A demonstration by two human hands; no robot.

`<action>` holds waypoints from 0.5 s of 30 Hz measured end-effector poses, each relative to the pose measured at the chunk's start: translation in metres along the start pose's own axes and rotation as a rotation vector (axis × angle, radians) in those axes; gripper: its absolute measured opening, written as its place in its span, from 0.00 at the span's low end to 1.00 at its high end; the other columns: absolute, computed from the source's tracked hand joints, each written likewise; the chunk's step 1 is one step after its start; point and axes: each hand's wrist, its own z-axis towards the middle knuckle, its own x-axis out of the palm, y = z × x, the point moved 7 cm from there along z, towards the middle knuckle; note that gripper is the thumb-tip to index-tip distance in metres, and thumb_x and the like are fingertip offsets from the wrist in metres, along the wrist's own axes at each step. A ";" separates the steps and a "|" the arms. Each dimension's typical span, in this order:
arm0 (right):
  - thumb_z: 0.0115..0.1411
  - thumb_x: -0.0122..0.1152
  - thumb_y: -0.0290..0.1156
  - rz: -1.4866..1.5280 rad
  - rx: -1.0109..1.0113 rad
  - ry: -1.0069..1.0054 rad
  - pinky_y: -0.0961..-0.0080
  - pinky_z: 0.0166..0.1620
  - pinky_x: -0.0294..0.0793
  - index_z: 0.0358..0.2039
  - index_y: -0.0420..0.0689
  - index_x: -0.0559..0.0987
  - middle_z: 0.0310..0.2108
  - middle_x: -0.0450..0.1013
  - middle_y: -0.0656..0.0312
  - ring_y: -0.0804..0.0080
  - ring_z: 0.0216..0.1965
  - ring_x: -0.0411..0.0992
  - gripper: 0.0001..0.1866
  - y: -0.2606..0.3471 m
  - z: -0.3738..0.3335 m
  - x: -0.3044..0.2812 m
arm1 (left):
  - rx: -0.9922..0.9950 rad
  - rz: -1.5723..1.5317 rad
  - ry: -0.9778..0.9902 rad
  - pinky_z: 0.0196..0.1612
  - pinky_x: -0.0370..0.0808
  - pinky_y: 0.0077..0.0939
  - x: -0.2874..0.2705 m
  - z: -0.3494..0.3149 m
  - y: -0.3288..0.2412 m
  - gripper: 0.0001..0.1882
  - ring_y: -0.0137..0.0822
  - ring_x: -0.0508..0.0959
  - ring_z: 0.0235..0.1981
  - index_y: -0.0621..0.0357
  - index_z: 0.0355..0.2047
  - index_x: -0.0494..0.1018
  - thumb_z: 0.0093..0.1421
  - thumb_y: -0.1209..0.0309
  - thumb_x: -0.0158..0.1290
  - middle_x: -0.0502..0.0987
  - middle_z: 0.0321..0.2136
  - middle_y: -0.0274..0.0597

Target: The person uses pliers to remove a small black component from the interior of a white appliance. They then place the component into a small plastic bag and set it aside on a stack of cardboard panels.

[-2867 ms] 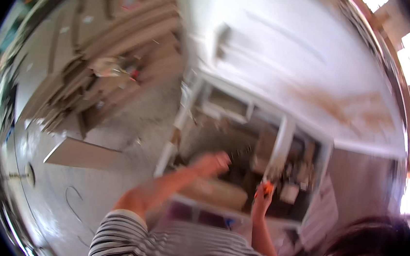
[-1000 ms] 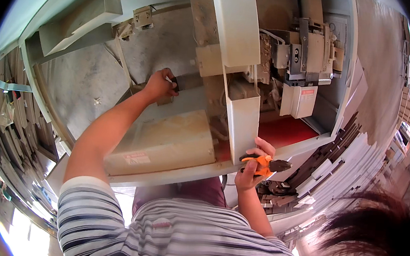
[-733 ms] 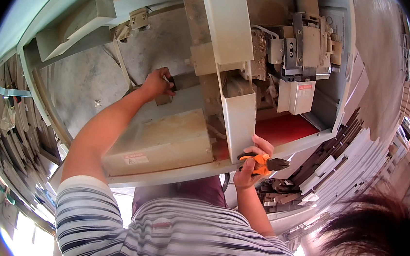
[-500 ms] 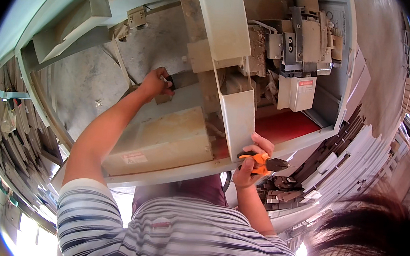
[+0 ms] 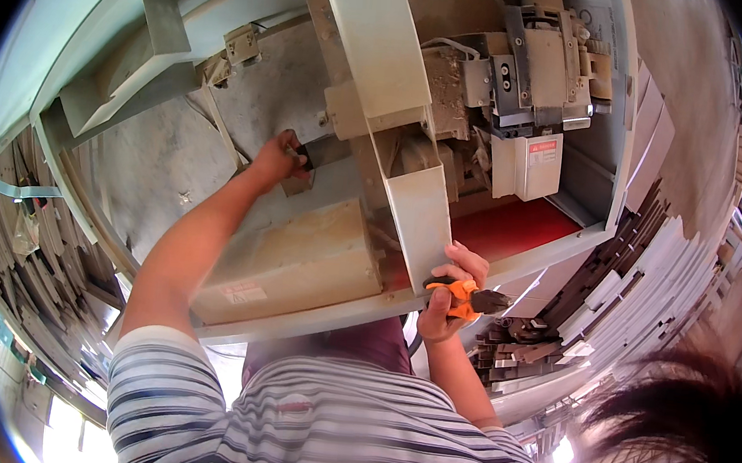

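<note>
Deep inside the opened machine cabinet (image 5: 401, 294), my left hand (image 5: 278, 160) has its fingers closed on a small black piece (image 5: 304, 157). What that piece is, and whether it is fixed to the cabinet, I cannot tell. Below it sits a dusty beige box-shaped cover (image 5: 298, 256) with a warning label. At the cabinet's front edge, my right hand (image 5: 441, 315) is wrapped round orange-and-black-handled pliers (image 5: 464, 300), their dark jaws pointing right. Some of its fingers lie beside the lower end of a long pale metal channel (image 5: 421, 214).
A dusty mechanism (image 5: 549, 66) with metal brackets fills the cabinet's right side, above a white labelled box (image 5: 527, 166) and a red panel (image 5: 512, 235). An angled metal bracket (image 5: 153, 45) juts out at upper left. Stacked strips (image 5: 621, 297) lie outside on the right.
The whole view has shifted and tilted slightly. My left hand stays at the black piece inside the cabinet, and my right hand keeps hold of the pliers at the front edge.
</note>
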 end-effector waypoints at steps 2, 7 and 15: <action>0.62 0.51 0.43 0.004 -0.003 0.001 0.58 0.53 0.67 0.29 0.39 0.77 0.46 0.71 0.54 0.52 0.50 0.67 0.18 -0.001 -0.001 0.000 | 0.083 -0.002 0.017 0.20 0.65 0.21 -0.002 0.007 0.001 0.11 0.31 0.80 0.25 0.57 0.38 0.63 0.60 0.78 0.54 0.76 0.27 0.39; 0.62 0.51 0.42 -0.019 -0.001 0.023 0.58 0.53 0.67 0.29 0.39 0.76 0.47 0.71 0.54 0.52 0.50 0.67 0.18 -0.003 -0.002 -0.001 | -0.067 -0.061 -0.023 0.23 0.67 0.23 0.005 -0.011 0.001 0.11 0.29 0.77 0.25 0.54 0.38 0.63 0.59 0.77 0.55 0.74 0.28 0.37; 0.62 0.52 0.42 0.012 0.005 0.008 0.56 0.55 0.67 0.29 0.39 0.76 0.46 0.70 0.54 0.52 0.50 0.67 0.17 -0.001 0.000 0.000 | -0.115 -0.054 -0.080 0.24 0.69 0.26 0.005 -0.018 -0.002 0.12 0.27 0.74 0.24 0.51 0.38 0.63 0.60 0.77 0.55 0.74 0.28 0.35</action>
